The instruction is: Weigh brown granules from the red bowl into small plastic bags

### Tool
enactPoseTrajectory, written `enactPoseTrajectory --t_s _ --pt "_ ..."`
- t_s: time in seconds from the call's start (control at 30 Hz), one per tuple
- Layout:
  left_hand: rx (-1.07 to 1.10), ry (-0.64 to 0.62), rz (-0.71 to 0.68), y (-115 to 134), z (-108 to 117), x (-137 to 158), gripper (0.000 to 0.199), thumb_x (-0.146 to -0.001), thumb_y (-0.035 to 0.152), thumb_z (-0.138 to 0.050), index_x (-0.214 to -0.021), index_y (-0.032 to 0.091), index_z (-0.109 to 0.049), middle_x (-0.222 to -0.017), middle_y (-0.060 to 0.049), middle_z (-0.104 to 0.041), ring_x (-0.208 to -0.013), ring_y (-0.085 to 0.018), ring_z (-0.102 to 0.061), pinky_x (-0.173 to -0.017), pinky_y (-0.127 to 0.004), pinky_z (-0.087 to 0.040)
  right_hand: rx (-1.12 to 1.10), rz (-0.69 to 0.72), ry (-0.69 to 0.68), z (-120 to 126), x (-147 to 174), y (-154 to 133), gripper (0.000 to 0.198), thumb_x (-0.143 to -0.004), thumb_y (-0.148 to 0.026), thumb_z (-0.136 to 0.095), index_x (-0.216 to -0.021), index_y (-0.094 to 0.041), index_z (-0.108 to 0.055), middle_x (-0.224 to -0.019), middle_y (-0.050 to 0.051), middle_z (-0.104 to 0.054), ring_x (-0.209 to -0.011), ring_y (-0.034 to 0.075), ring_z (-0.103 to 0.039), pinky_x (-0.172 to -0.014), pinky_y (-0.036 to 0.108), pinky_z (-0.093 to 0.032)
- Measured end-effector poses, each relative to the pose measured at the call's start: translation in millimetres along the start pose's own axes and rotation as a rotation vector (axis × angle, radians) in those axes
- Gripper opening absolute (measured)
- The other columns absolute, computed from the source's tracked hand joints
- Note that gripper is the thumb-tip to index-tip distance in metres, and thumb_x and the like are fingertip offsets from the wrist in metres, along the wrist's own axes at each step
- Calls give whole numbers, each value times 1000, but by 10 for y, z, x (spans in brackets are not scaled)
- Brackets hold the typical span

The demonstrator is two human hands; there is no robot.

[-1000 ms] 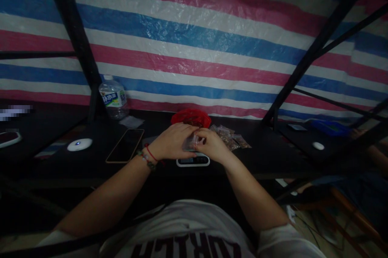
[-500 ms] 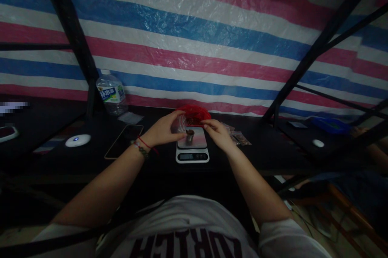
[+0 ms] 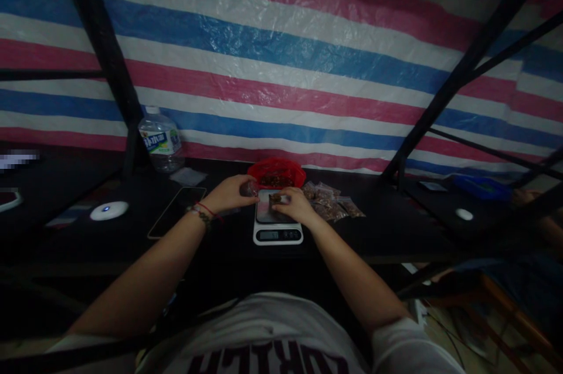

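Note:
A white kitchen scale point(image 3: 278, 237) with a metal top and lit display stands in front of me. Over its plate, my right hand point(image 3: 297, 207) grips a small metal cup point(image 3: 273, 199) holding brown bits, its mouth tipped to the left. My left hand point(image 3: 232, 193), just left of the scale, pinches a clear plastic bag point(image 3: 250, 189) between thumb and fingers. Behind the scale, an open red plastic bag point(image 3: 299, 176) contains loose brown bits. Beside my right hand lie several filled clear zip bags point(image 3: 328, 205).
To the left are a phone point(image 3: 176, 213), a white mouse-like device point(image 3: 109, 210), flat clear bags point(image 3: 188, 177) and a large bottle point(image 3: 161, 139). Black frame posts and a striped sheet point(image 3: 281, 69) bound the back. At right are a blue tray point(image 3: 481, 186) and another person's hand point(image 3: 523, 195).
My right hand has moved left from beside the red bag and taken hold of the metal cup, which now tilts. My left hand has drawn slightly left with the clear bag.

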State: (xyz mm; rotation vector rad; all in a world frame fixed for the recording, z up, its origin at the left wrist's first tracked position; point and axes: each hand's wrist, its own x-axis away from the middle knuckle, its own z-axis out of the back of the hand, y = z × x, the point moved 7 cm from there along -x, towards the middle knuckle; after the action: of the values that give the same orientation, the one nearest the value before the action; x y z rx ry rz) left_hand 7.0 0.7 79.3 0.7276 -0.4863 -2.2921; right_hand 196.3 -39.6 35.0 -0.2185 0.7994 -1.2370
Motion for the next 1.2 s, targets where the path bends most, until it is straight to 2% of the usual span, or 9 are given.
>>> enactPoseTrajectory --t_s 0.07,0.23,0.47,0.63,0.8,0.9,1.07,1.2 --pt "18 -27 5 -19 -75 -4 57 -68 55 -67 -110 17 -65 -105 -8 -68 -92 -25 -63 -83 -35 -49 -38 -33 -7 -4 -19 37 35 -66 -33 -79 -95 -17 -72 -101 10 -70 -101 26 -61 -93 43 -44" --pt "26 -48 23 -7 -211 -21 60 -66 56 -68 -112 17 -66 -104 -9 -69 -90 -25 -64 -81 -34 -49 -229 -66 -6 51 -55 16 37 -73 -28 -70 -108 -19 -69 -105 8 -71 -95 21 -65 -88 36 -49" --pt "57 -24 38 101 -301 -10 54 -68 51 -68 -110 17 -67 -99 -8 -70 -85 -24 -64 -74 -31 -48 -179 142 19 177 -82 -342 42 -71 -22 -72 -112 -20 -67 -111 9 -66 -105 22 -61 -94 37 -47" --pt "109 32 48 166 -265 0 51 -68 50 -69 -105 16 -67 -95 -7 -70 -84 -23 -64 -74 -32 -48 -271 142 -27 212 -116 -418 50 -69 -20 -73 -117 -18 -60 -110 9 -66 -99 19 -64 -87 33 -51" --pt "228 76 39 201 -268 6 48 -69 46 -71 -106 17 -66 -96 -6 -71 -85 -22 -65 -78 -32 -50 -292 155 -57 313 -168 -515 34 -69 -20 -72 -101 -16 -63 -99 5 -67 -90 17 -65 -82 32 -51" --pt "300 91 25 227 -301 8 51 -68 43 -73 -110 16 -64 -101 -6 -70 -90 -22 -65 -82 -33 -51 -337 198 -108 362 -201 -606 27 -72 -20 -70 -99 -17 -65 -100 6 -69 -91 17 -66 -83 32 -52" --pt "361 116 49 227 -324 9 58 -67 43 -74 -116 14 -61 -107 -9 -69 -93 -24 -65 -84 -37 -52 -349 232 -143 394 -241 -638 34 -75 -19 -68 -109 -19 -67 -114 9 -68 -105 20 -64 -93 36 -49" --pt "379 144 70 210 -295 15 54 -70 41 -71 -115 13 -61 -108 -10 -68 -93 -24 -65 -85 -38 -51 -326 229 -153 412 -220 -635 48 -74 -16 -66 -121 -19 -62 -121 10 -65 -105 20 -64 -92 35 -50"
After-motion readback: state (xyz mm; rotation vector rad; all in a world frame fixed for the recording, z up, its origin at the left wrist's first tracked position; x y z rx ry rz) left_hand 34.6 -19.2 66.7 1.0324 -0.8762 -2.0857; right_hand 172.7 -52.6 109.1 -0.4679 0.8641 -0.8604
